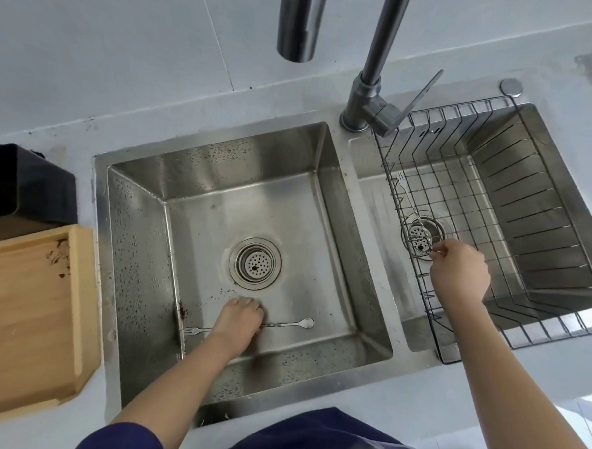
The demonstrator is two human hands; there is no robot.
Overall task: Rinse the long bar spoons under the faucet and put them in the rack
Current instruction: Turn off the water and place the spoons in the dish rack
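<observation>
A long bar spoon (289,324) with a twisted stem lies on the floor of the left sink basin (335,233). Its small bowl points right and its forked end sticks out to the left. My left hand (240,319) is closed over its middle. My right hand (458,270) reaches into the wire rack (528,222) in the right basin and pinches the end of another bar spoon (419,239), whose length lies on the rack floor. The faucet (374,77) stands between the basins, its spout (300,22) above the left one, and no water runs.
A round drain strainer (255,263) sits in the left basin, with dark specks near the front left corner. A wooden tray (25,316) lies on the counter at left, a black container (26,182) behind it. White counter surrounds the sink.
</observation>
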